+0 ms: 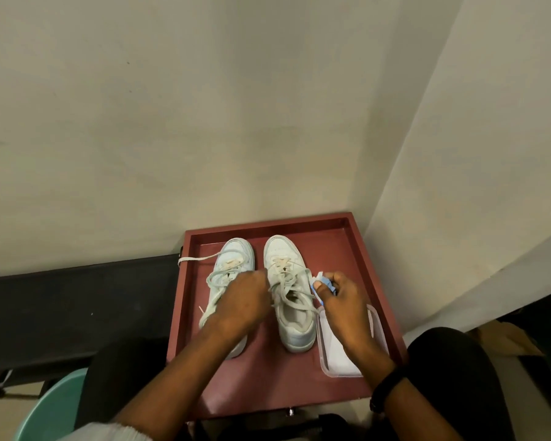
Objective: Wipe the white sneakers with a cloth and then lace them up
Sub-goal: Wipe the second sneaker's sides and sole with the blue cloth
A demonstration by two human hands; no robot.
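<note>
Head view, looking down. We see a red tray (268, 226) with a pair of white sneakers on it, toes pointing to 12 o'clock.

The step in hand, as we judge it, is wiping the right sneaker (295, 323). The right hand (342, 305) pinches a small blue and white cloth (322, 282) between thumb and fingertips, touching the shoe's side at 3 o'clock. The left hand (240, 302) lies over the left sneaker (234, 254) and reaches toward the gap between the shoes. We see only its back, so we cannot tell whether its fingers grip anything.

To wipe well, we would brace the shoe with the left hand, hold the loose laces (291, 289) clear, and stroke firmly along the side panel and sole edge.

Both sneakers look dull white and slightly grey. Their laces are slack and tangled, and one lace end (193, 259) hangs over the tray's rim at 9 o'clock. A clear plastic container (377, 326) holding something white lies at 4 o'clock, just beside the right sneaker and partly under the right wrist.
</note>
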